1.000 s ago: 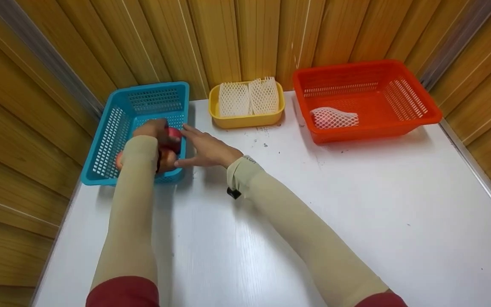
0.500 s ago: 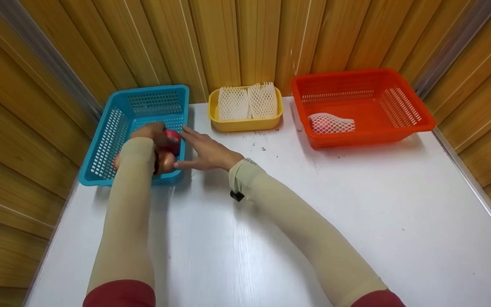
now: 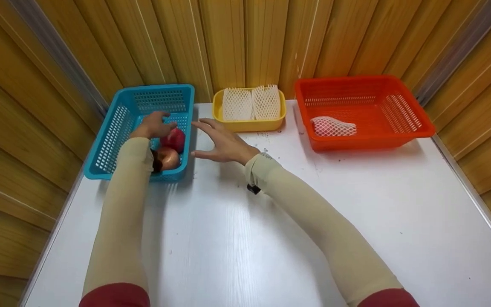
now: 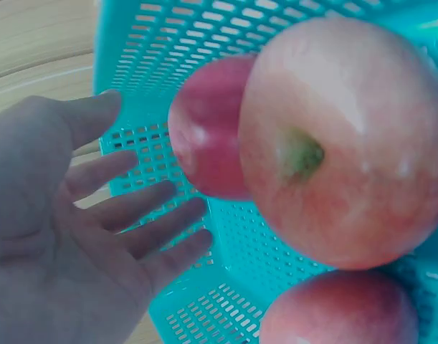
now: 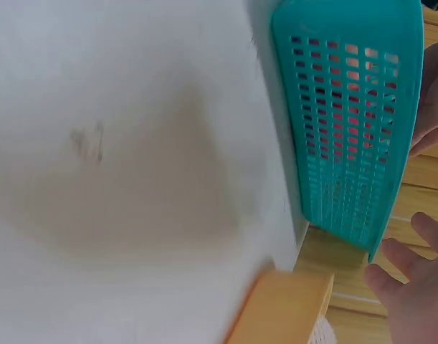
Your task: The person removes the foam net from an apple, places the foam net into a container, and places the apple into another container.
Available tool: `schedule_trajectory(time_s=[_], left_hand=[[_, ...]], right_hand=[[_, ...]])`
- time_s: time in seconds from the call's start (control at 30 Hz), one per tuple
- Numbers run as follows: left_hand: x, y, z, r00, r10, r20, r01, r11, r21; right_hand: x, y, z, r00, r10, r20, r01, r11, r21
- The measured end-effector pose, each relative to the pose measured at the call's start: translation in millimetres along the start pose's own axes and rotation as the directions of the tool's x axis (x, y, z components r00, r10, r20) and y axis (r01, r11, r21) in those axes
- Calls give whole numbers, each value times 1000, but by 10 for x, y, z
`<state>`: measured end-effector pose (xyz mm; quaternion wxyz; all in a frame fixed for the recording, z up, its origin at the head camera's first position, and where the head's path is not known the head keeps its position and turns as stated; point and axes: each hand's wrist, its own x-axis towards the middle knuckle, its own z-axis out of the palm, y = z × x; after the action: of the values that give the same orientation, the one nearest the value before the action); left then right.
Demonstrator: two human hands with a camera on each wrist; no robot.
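Note:
My left hand (image 3: 155,125) is inside the blue basket (image 3: 100,145), fingers loosely extended and holding nothing. Beside it lies a dark red apple (image 3: 175,140), with a paler apple (image 3: 168,158) nearer the front. In the left wrist view, the fingers are apart from the dark red apple (image 4: 211,129) and the large pale apple (image 4: 348,143). A third apple (image 4: 340,312) shows at the bottom there, while my forearm hides it in the head view. My right hand (image 3: 225,143) hovers just right of the basket, fingers spread, with nothing in it.
A yellow tray (image 3: 249,125) with white foam net sleeves (image 3: 252,103) stands at the back middle. To the right is a red basket (image 3: 369,143) containing a netted pinkish item (image 3: 333,126). Wood-patterned walls (image 3: 224,42) enclose the white table (image 3: 313,204).
My left hand has come off the dark red apple and its fingers have opened. My right hand has shifted right, away from the basket's rim. The head view has tilted slightly.

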<state>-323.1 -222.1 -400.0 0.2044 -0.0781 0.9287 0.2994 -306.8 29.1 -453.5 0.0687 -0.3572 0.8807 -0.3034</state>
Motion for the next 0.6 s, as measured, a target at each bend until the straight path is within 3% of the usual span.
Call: schedule_trajectory(time_s=[0.1,0.3,0.5,0.6], left_hand=[[-14,19,30,995,58,-77,-61,998,-36],[-60,35,84,975,115,-189,-134,987,-93],[-105,89,145,958,172,-229,-201,973,-112],[-146,159,139,951,193,-242,-222,970,-98]], right_hand=[[-40,72,-107,1000,-4,-30,2,999,-45],[-90,211,-328,994,-60,-86,46,987,-157],[-137,362,-534,981,-135,-140,92,956,-280],[-158,425,-648,977,-139,-162,79,940,-332]])
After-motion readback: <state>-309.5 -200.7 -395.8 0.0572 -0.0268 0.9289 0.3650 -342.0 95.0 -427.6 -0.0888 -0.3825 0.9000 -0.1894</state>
